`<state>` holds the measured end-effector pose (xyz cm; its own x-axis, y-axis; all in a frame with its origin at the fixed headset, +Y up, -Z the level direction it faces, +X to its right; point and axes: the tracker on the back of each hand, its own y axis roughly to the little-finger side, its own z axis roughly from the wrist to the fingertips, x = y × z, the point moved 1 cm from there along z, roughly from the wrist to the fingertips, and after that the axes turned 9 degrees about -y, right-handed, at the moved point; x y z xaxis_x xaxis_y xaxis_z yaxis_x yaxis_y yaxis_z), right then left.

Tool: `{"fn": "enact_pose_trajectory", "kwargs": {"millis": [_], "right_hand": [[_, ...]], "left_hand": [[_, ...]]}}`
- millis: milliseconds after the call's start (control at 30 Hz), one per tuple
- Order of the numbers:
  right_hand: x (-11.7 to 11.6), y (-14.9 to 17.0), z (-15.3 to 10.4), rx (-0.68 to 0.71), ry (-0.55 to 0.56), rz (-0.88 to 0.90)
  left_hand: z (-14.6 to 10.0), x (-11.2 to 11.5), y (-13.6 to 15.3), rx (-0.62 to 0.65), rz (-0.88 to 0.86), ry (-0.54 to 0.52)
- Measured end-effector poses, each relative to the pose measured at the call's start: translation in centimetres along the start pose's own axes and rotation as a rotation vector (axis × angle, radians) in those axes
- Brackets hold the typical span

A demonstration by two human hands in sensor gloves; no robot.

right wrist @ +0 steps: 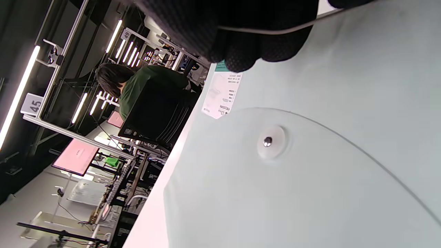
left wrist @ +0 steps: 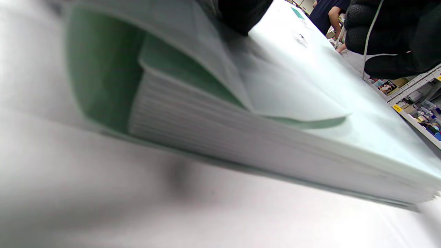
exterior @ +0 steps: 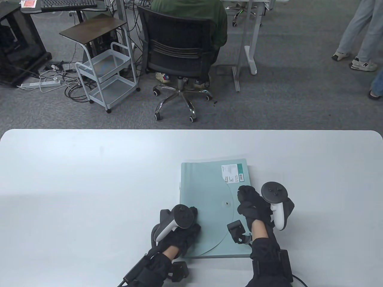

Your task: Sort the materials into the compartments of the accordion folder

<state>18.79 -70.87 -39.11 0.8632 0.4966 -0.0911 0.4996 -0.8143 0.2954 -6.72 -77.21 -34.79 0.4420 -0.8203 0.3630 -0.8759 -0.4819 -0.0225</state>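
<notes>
A pale green accordion folder point(exterior: 209, 191) lies flat on the white table point(exterior: 89, 185), its curved flap closed over a snap button point(exterior: 226, 204). A white label point(exterior: 234, 173) is at its far right corner. My left hand point(exterior: 193, 215) holds the folder's near left edge. In the left wrist view the cover point(left wrist: 193, 44) bows up there above the stacked pleats point(left wrist: 241, 137), with my fingers point(left wrist: 241, 13) on top. My right hand point(exterior: 245, 195) rests on the right part of the cover, fingers bent. In the right wrist view its fingertips point(right wrist: 241, 38) touch the cover above the snap button point(right wrist: 268, 141).
Beyond the table's far edge a person sits in a black office chair point(exterior: 179, 56). A white rolling cart point(exterior: 104, 77) stands to its left. No loose papers or other materials are in view on the table.
</notes>
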Motion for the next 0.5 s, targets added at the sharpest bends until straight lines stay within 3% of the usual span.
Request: {"fn": "enact_pose_trajectory", "kwargs": {"millis": [500], "right_hand": [[-5.3,-2.8,1.5,-0.115,-0.073,-0.425]], "left_hand": [[0.1,0.0,0.2,0.007,0.001,0.019]]}}
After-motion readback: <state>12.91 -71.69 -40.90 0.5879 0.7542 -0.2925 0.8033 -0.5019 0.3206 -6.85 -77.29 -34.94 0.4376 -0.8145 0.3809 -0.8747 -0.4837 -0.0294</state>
